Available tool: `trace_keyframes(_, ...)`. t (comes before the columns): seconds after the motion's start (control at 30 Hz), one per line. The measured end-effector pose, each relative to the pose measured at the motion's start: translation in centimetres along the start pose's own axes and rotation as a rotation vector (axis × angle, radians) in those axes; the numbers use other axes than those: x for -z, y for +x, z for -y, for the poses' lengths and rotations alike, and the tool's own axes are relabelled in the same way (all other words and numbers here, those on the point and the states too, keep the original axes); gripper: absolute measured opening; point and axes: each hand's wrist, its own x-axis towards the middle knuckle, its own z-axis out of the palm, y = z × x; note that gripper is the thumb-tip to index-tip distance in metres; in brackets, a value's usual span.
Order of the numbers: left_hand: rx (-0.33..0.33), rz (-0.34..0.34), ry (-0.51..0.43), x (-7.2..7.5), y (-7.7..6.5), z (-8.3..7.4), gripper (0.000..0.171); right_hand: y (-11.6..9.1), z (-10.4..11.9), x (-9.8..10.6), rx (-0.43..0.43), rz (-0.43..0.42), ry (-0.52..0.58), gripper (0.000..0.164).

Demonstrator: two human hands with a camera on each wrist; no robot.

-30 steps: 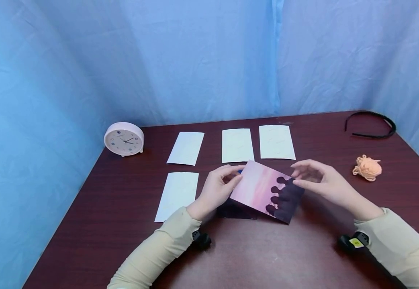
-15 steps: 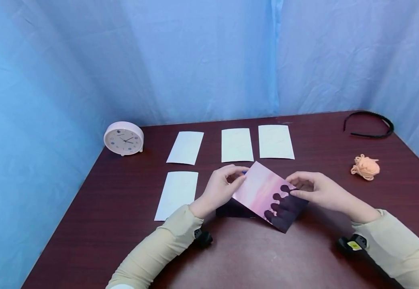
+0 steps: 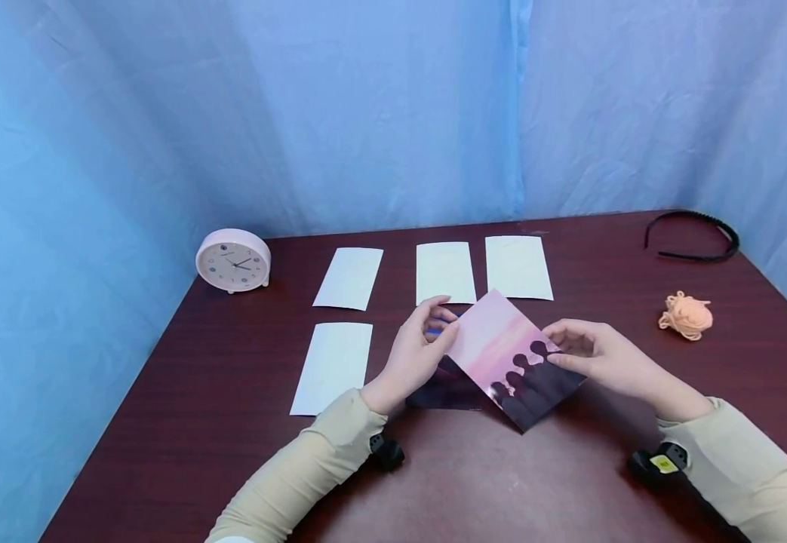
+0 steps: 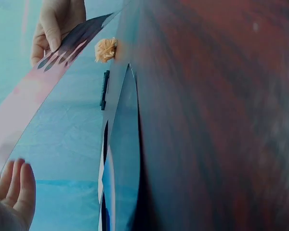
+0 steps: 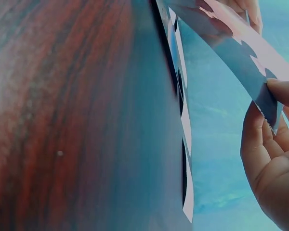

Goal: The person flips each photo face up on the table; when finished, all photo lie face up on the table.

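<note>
A photo (image 3: pixel 511 354) of dark silhouetted figures against a pink sky is held tilted above the table. My right hand (image 3: pixel 597 354) pinches its right edge between thumb and fingers; the right wrist view shows the thumb on the photo's (image 5: pixel 250 67) dark part. At the opposite edge is my left hand (image 3: pixel 413 347), its thumb tip beside the photo and its fingers extended. The left wrist view shows the left hand's fingers (image 4: pixel 19 187) loose and apart from the sheet. Beneath lies a darker picture (image 3: pixel 450 388) with some blue, partly covered by the held photo and left hand.
Several white cards lie on the dark red table (image 3: pixel 182 392), including a near-left card (image 3: pixel 333 369) and a back-right card (image 3: pixel 518 268). A round clock (image 3: pixel 233 261) stands at the back left. Peach yarn (image 3: pixel 687 315) and a black headband (image 3: pixel 699 256) lie right. Blue curtains (image 3: pixel 393 113) surround the table.
The photo has turned further clockwise and its upper corner has risen. The right hand has taken hold of its right edge. The left fingers have loosened from the photo.
</note>
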Motion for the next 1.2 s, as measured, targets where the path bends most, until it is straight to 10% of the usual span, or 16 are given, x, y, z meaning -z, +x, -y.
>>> trace_keyframes(0.4,0.118,-0.065,-0.242,-2.4,0.2,0.2,0.057,0.7,-0.3,-1.2,-0.092,-0.268,0.295,0.031)
trace_keyframes(0.8,0.117,-0.093,-0.215,-3.8,-0.2,-3.5,0.047,1.9,0.2,-2.7,-0.099,-0.47,0.809,0.029)
trace_keyframes(1.2,0.092,-0.112,-0.158,-4.9,0.9,-0.4,0.047,1.7,-0.1,-2.8,-0.186,-0.429,0.799,0.025)
